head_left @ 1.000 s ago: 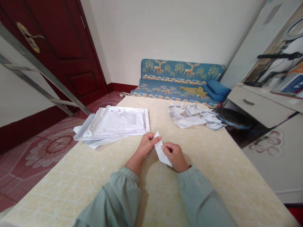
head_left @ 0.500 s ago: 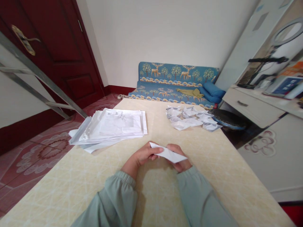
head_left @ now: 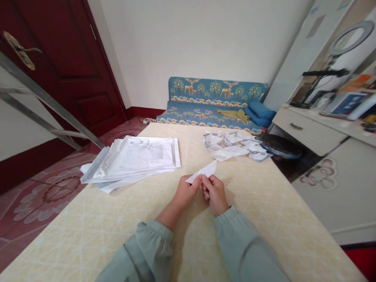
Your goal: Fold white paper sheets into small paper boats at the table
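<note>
Between my two hands is a folded piece of white paper (head_left: 206,170), narrow and pointed at both ends, held above the table and slanting up to the right. My left hand (head_left: 188,190) is closed on its left part, thumb on top. My right hand (head_left: 215,192) pinches its lower edge near the middle, with the fingers curled. The two hands almost touch at the fingertips. Beyond them, to the right, lie several folded white paper shapes (head_left: 232,152). A pile of white paper sheets (head_left: 149,152) is at the left.
The table (head_left: 141,211) has a pale yellow patterned cover. Past its far edge stands a blue sofa (head_left: 205,111) with deer and trees. A metal ladder (head_left: 55,103) leans at the left before a dark red door (head_left: 67,70). To the right is a white cabinet (head_left: 314,129).
The folded paper has turned from slanting down to the right to slanting up. My right hand has shifted from behind it to pinch its lower edge. The view has moved slightly right.
</note>
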`<action>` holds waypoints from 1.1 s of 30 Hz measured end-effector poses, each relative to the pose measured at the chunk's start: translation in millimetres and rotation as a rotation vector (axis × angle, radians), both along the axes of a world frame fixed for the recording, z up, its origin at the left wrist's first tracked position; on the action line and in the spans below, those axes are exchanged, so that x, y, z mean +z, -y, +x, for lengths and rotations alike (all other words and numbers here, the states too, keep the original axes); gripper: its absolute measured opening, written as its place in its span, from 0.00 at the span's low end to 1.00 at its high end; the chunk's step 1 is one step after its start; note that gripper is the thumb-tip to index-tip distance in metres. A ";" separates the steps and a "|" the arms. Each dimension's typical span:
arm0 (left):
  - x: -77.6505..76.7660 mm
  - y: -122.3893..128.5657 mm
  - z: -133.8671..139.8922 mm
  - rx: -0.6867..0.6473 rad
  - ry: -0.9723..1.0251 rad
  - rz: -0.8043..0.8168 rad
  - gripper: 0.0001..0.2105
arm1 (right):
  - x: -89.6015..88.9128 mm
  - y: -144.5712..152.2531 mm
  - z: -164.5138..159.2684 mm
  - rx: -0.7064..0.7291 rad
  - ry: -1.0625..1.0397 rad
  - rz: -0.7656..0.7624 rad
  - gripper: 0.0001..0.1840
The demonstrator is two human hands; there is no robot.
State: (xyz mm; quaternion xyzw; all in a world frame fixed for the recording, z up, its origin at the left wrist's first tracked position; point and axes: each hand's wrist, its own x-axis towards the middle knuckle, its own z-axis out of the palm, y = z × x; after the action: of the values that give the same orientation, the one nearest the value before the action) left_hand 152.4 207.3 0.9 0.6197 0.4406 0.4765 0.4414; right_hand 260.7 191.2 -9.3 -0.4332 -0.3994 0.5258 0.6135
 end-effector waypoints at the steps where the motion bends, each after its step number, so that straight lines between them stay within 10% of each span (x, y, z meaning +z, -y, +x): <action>1: 0.1 0.6 0.7 -0.006 -0.010 0.011 0.18 | -0.2 -0.2 1.0 -0.002 -0.023 -0.015 0.20; 17: 1.9 1.5 -10.0 -0.069 -0.032 -0.069 0.20 | 1.8 -19.2 57.5 -0.447 -0.264 0.028 0.16; 24: -2.5 -3.0 -10.1 -0.039 -0.035 -0.060 0.20 | 1.0 -5.7 20.3 0.022 -0.007 -0.018 0.16; 33: -4.4 -4.9 -11.9 -0.131 -0.040 -0.126 0.19 | 2.1 -9.5 29.1 -0.231 -0.114 -0.059 0.19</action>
State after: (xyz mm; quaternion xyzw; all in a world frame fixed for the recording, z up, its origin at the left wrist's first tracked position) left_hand 140.5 212.2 -3.5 0.6277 0.4369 0.4054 0.5008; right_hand 289.8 200.7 -7.2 -0.4636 -0.2957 0.4867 0.6788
